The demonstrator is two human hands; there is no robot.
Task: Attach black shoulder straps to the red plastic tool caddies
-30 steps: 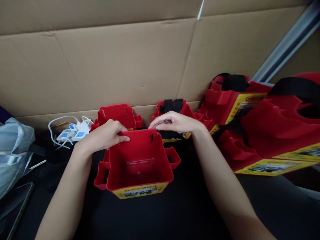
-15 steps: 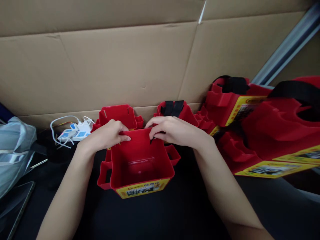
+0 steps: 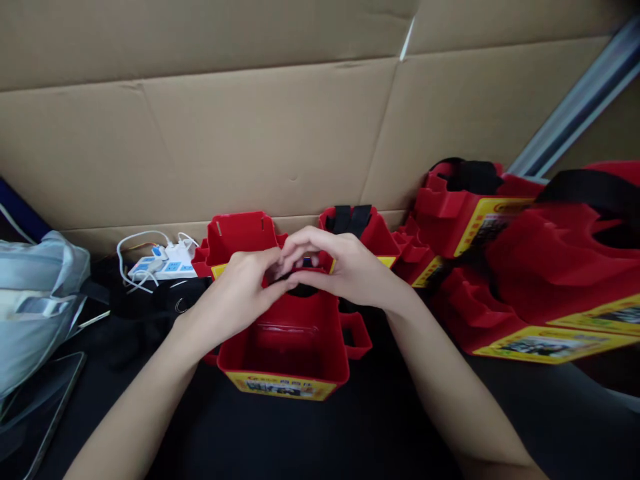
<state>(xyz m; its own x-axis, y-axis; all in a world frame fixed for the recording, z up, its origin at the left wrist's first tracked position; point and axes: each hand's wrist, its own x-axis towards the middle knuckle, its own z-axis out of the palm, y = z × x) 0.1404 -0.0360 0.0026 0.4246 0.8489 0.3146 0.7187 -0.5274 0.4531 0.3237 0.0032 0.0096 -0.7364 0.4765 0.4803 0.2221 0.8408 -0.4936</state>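
A red plastic box point(image 3: 285, 350) with a yellow printed label and side pockets stands on the dark surface in front of me. My left hand point(image 3: 247, 283) and my right hand point(image 3: 333, 263) meet over its back rim, fingers curled and fingertips close together. Between them shows a short piece of black strap point(image 3: 303, 290) at the top of the back wall, and both hands appear to pinch it. My fingers cover most of the strap and that rim. Just behind stands another red box point(image 3: 240, 233) with slots in its back wall.
A red box with black straps point(image 3: 367, 230) stands against the cardboard wall point(image 3: 270, 147). Larger-looking red boxes point(image 3: 560, 267) are stacked at the right. At the left lie a white power strip point(image 3: 173, 267), a pale bag point(image 3: 37, 300) and a dark tablet-like device point(image 3: 45, 407).
My hands have come together from apart on the back rim, the left moving right. More black strap shows between them. The view has shifted slightly.
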